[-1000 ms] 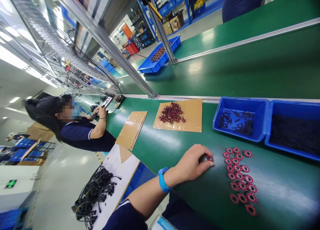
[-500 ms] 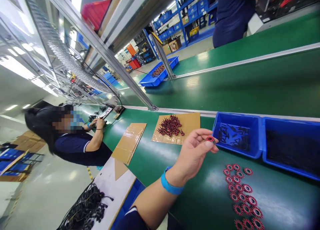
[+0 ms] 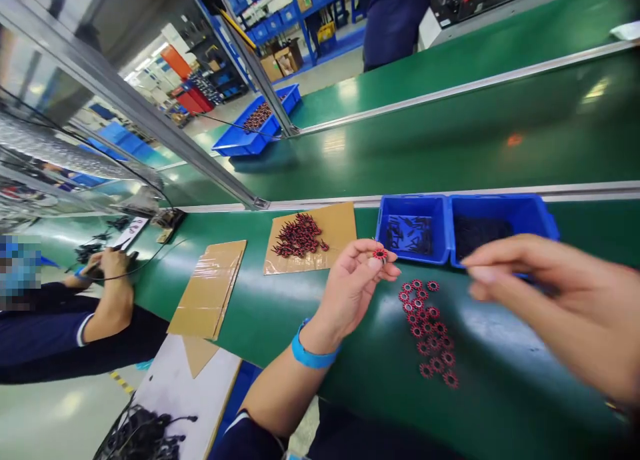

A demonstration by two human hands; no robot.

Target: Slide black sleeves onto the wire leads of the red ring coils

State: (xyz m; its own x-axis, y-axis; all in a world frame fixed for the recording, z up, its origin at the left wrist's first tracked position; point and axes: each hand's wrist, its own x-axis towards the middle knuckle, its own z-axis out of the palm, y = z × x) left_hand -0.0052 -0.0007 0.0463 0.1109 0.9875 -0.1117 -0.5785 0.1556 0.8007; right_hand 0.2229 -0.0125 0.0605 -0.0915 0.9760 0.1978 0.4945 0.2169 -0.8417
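My left hand (image 3: 353, 283), with a blue band at the wrist, pinches a small red toothed ring (image 3: 380, 254) between thumb and fingertips. On the right, my right hand (image 3: 545, 300) hangs over the bench with thumb and fingertips pressed together; anything between them is too small to make out. Below the two hands, several red rings (image 3: 427, 328) lie in rows on the green bench. Behind them stand a blue bin (image 3: 440, 247) with black slim parts and a second blue bin (image 3: 543, 227) holding dark pieces, partly covered by my right hand.
Red-and-black parts (image 3: 299, 237) are heaped on a cardboard sheet (image 3: 345, 230). More cardboard (image 3: 207, 290) lies to the left, near a person's hand (image 3: 114, 263). A metal post (image 3: 200, 160) rises behind. Black cables (image 3: 145, 433) lie at lower left.
My right hand has come into view from the right. The view has turned to the right, so bench, bins and neighbour appear further left. My left hand still holds the ring.
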